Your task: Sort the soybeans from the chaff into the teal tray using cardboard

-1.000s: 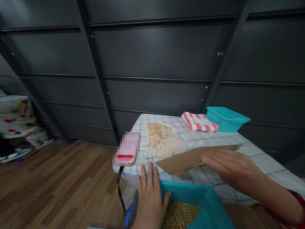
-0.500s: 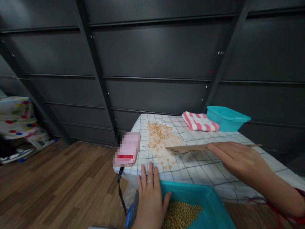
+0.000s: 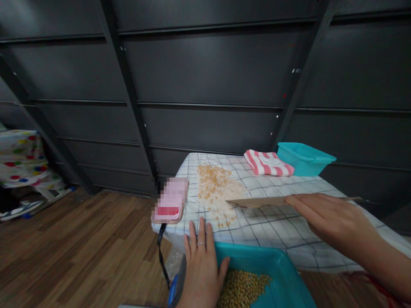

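My right hand [image 3: 330,218] grips a flat piece of cardboard [image 3: 260,202], held just above the table with its far end near the spread-out grains. Yellow soybeans [image 3: 213,177] lie mixed with a pale, rice-like grain [image 3: 233,190] on the checked tablecloth [image 3: 272,226]. My left hand [image 3: 202,265] rests over the left rim of a teal tray [image 3: 282,273], its fingers stretched toward the table edge and a ring on one of them. Inside the tray is a heap of soybeans [image 3: 245,288].
A pink phone [image 3: 171,199] with a black strap [image 3: 160,246] lies at the table's left edge. Toward the back right are a folded red-and-white striped towel [image 3: 268,163] and a turquoise basin [image 3: 303,160]. Behind the table stands a dark panelled wall [image 3: 205,72].
My right hand has shifted slightly right and down with the cardboard, whose tip is now a little farther from the beans. My left hand has hardly moved.
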`<state>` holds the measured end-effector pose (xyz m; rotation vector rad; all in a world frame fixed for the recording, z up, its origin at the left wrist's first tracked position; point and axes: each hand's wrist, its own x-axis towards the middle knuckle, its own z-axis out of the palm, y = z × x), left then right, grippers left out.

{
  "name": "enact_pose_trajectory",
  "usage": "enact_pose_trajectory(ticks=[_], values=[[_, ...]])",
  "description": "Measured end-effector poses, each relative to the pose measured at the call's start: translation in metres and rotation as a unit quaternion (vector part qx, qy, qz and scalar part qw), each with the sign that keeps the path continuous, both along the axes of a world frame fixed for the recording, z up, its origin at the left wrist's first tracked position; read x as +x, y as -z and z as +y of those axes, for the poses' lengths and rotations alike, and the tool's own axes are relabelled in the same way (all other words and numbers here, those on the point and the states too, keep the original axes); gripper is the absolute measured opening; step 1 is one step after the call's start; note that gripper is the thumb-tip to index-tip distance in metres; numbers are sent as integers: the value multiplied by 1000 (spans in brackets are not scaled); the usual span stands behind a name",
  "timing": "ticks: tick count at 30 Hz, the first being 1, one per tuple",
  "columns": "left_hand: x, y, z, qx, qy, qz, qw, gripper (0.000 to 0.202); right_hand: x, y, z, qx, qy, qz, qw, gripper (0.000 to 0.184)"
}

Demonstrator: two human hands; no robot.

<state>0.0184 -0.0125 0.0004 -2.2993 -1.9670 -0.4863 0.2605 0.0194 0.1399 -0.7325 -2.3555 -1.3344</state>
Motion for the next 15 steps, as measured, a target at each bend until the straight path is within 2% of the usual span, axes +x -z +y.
enact_pose_trajectory(ticks=[4, 10, 15], values=[[-1, 1, 1, -3, 4, -5, 1000, 61, 1, 4, 3, -18, -1, 7, 1000, 30], [-1, 2, 2, 4, -2, -6, 1000, 61, -2, -3, -16, -49, -11, 15, 999, 32], [-2, 0, 3, -6, 2, -3, 1000, 62, -2, -3, -16, -21, 4, 10, 1000, 32]])
